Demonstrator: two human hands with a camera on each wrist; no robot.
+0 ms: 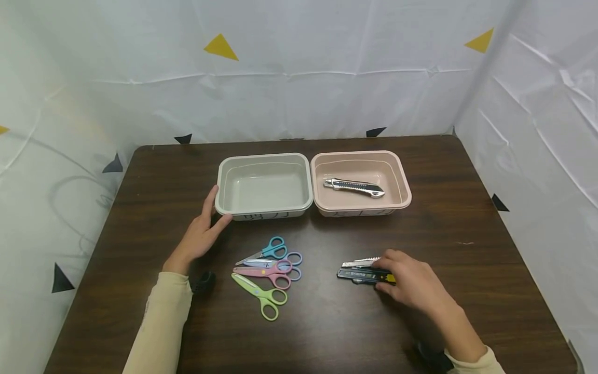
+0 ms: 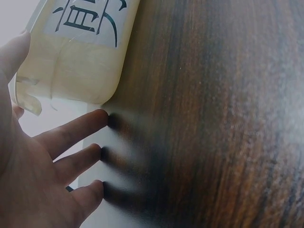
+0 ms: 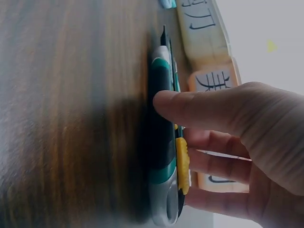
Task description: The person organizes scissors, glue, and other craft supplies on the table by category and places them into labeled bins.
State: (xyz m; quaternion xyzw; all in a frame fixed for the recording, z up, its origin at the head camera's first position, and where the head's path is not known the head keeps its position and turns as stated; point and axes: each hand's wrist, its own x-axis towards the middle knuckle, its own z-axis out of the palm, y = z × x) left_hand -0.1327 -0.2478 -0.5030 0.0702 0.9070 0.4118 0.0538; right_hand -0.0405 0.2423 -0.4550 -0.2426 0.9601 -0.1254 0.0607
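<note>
My right hand (image 1: pixel 413 280) is at a small group of utility knives lying side by side. It pinches them, thumb on the near side and fingers on the far side. One is a black utility knife (image 1: pixel 357 274) with a yellow slider; a silver utility knife (image 1: pixel 359 263) lies behind it. In the right wrist view the thumb presses a dark utility knife with green bands (image 3: pixel 161 128). My left hand (image 1: pixel 198 239), fingers spread and fairly straight, touches the near-left corner of a grey-green bin (image 1: pixel 266 212). Its lower fingertips (image 2: pixel 97 116) are beside the tabletop.
A pink bin (image 1: pixel 359 209) adjoins the grey-green one and holds a silver-and-black utility knife (image 1: pixel 355 187). Between my hands lie several scissors: blue scissors (image 1: pixel 275 250), light-blue-handled scissors (image 1: pixel 295 257), pink scissors (image 1: pixel 266 271) and green scissors (image 1: pixel 261 295). White sheeting (image 1: pixel 299 104) rises behind the table.
</note>
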